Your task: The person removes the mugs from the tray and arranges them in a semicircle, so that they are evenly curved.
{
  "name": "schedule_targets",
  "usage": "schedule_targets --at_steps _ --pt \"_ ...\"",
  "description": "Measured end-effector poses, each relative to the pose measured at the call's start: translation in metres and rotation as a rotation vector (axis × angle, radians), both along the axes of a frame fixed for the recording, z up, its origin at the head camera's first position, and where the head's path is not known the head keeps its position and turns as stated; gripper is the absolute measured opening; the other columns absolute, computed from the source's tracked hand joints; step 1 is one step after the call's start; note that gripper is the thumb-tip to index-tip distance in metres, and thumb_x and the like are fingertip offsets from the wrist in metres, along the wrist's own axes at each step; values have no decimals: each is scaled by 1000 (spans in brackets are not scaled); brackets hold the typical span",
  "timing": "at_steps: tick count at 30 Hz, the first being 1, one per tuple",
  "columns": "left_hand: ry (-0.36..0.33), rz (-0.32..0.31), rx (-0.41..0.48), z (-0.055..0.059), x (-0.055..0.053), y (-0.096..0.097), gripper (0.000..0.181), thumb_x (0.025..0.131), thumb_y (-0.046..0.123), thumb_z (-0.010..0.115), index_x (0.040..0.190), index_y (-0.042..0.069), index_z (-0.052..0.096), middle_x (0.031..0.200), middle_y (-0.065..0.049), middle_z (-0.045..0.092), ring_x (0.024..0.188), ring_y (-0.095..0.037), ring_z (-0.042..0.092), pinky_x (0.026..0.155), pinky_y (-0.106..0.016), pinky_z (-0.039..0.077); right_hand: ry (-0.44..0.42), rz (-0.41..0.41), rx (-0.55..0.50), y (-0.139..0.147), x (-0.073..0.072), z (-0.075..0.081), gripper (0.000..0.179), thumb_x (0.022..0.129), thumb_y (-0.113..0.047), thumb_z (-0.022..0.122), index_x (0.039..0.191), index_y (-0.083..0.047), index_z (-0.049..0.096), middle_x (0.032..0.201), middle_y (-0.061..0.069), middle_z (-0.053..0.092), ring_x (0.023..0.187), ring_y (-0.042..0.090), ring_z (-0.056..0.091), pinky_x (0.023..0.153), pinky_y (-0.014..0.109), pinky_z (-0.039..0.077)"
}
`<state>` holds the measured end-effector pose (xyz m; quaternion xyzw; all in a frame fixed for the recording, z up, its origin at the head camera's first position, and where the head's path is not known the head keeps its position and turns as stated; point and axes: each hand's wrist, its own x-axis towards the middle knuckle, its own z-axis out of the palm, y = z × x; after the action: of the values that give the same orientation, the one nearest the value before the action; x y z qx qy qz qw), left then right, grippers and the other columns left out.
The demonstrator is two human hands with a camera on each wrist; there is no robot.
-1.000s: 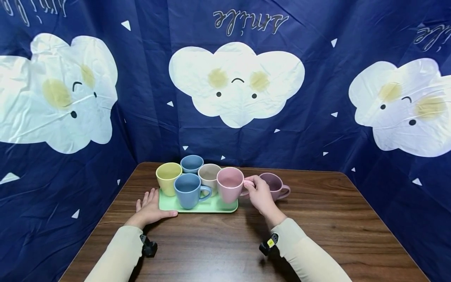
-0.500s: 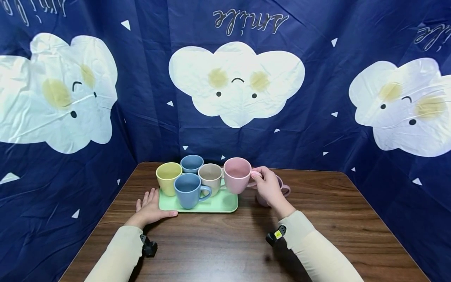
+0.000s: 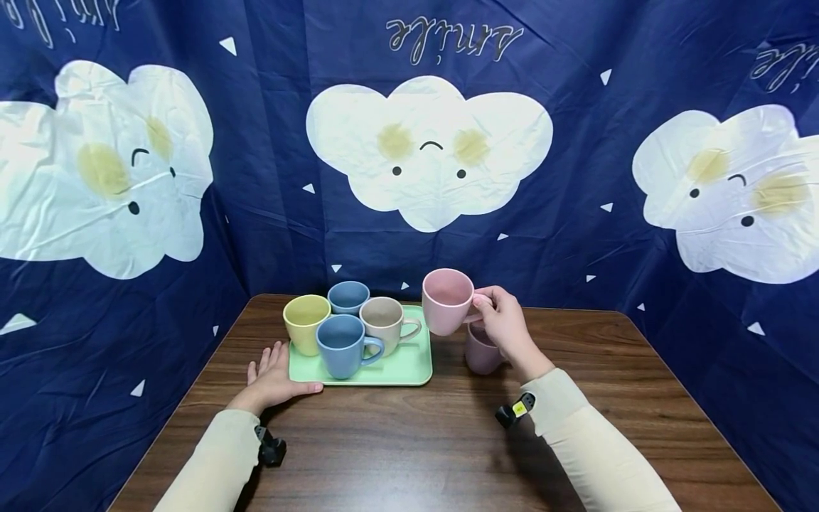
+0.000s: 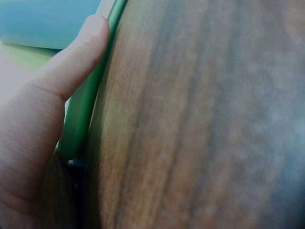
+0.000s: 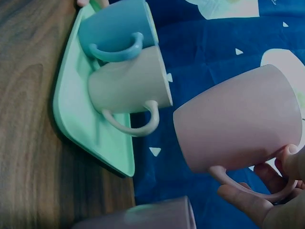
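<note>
I see right grip (image 3: 510, 328) pinching pink mug (image 3: 445, 306) by its handle, held up near the right end of green tray (image 3: 406, 366). Left grip (image 3: 275, 380) unclenched, thumb touching tray's front rim. Yellow mug (image 3: 303, 331), beige mug (image 3: 379, 320), front blue mug (image 3: 339, 348) on tray; purple mug (image 3: 481, 355) on bench (image 3: 397, 441).

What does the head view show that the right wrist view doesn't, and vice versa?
Only the head view: both sleeves, the wrist cameras, the back blue mug and the pink mug's inside.

Only the right wrist view: the handle's outer curve with fingers through its loop; from the head, the right hand covers that.

Both: the right hand holding the pink mug, the gray mug, front blue mug, purple mug, tray, table and cloth.
</note>
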<state>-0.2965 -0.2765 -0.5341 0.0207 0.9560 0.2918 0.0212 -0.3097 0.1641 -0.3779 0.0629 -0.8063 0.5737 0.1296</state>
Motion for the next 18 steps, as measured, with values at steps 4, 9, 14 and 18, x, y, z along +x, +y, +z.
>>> schedule_targets --at_steps 4,9,14,18 --pt "9 2 -3 -1 -1 -1 148 64 80 75 156 -11 5 160 -40 1 147 -58 -6 107 -76 -13 41 -29 49 8 -3 5 18 102 -6 58 111 7 67 104 22 71 91 31 69 74 40 60" --pt "8 4 -4 -2 -2 -1 148 63 81 75 156 -11 5 160 -40 1 147 -58 -6 107 -76 -13 41 -59 76 20 -7 8 19 104 -8 57 112 6 67 104 20 71 94 26 67 76 34 59" --pt "6 2 -3 -2 -1 -1 149 63 82 75 156 -11 5 160 -40 1 147 -58 -7 107 -76 -14 13 -30 -31 32 -11 9 23 105 -7 53 117 10 62 106 23 68 92 38 70 78 45 61" --pt "3 3 -6 -2 -1 -2 149 63 82 75 156 -11 5 160 -40 1 147 -57 -6 108 -76 -14 19 -34 -53 42 -14 10 24 105 -6 52 117 12 61 107 24 67 85 28 73 77 42 61"
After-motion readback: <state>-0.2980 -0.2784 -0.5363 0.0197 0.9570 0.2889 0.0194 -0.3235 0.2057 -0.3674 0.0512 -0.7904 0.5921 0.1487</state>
